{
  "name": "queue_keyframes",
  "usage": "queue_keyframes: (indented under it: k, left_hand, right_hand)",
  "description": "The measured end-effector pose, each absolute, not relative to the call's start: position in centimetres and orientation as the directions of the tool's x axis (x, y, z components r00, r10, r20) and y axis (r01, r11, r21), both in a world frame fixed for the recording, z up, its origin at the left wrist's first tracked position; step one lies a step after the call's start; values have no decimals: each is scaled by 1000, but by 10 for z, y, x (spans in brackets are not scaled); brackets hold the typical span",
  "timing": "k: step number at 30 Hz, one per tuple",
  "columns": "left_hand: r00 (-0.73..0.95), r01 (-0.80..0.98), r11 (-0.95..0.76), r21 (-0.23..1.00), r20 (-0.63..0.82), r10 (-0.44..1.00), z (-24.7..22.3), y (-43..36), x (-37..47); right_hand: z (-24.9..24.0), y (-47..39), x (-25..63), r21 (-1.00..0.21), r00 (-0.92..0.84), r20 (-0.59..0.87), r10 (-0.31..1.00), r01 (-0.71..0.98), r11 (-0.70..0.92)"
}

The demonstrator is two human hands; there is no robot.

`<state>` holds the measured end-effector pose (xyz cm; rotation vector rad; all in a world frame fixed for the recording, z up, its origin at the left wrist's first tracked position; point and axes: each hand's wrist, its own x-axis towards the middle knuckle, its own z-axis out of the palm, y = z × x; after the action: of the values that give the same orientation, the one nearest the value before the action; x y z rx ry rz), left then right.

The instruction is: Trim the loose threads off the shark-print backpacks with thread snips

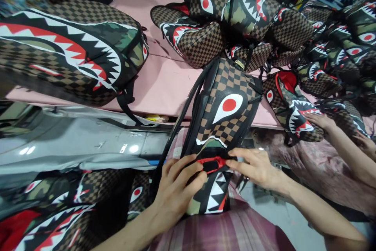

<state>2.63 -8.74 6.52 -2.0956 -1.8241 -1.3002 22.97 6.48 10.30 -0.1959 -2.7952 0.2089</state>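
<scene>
- Checkered backpack [230,86] on the lap [211,231]; left grip [202,165] and right grip [228,158] both pinch its red opening [222,162].
- Gold tag [240,64], 12 o'clock: writing unreadable.
- Shark-mouth bag [73,51] on pink tabletop [164,86], 10 o'clock.
- Co-worker's hand [320,120] on another bag [298,110], 3 o'clock.

Cool, bright light falls across the pink table [164,82], and white glare spots shine on the grey floor [117,145] at left. Shadows darken gaps among the bags [289,29] at right. The held bag [227,86] is fairly sharp, the far right corner dim and blurred; distortion stretches the big bag [73,53] at left.
</scene>
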Motion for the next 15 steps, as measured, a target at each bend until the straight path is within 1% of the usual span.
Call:
queue_keyframes:
  k: [4,7,9,11,13,15]
  left_hand:
    - [-108,835,-277,475,636,764,62,-89,25]
    - [-95,844,-285,454,650,754,59,-88,27]
    - [-88,855,-283,434,660,747,58,-87,30]
    - [-99,875,-251,415,660,744,59,-87,33]
    - [-116,895,-208,394,657,745,61,-88,34]
    - [-121,906,-188,378,659,743,63,-90,35]
  right_hand:
    - [113,70,237,-224,-898,319,303,240,945]
    - [124,69,226,-320,-906,277,319,226,920]
    - [135,66,210,-354,-935,157,320,249,902]
    - [147,63,193,-295,-941,-14,337,326,898]
    - [158,60,180,-226,-929,-164,332,363,904]
    - [166,60,173,-218,-918,-270,290,352,910]
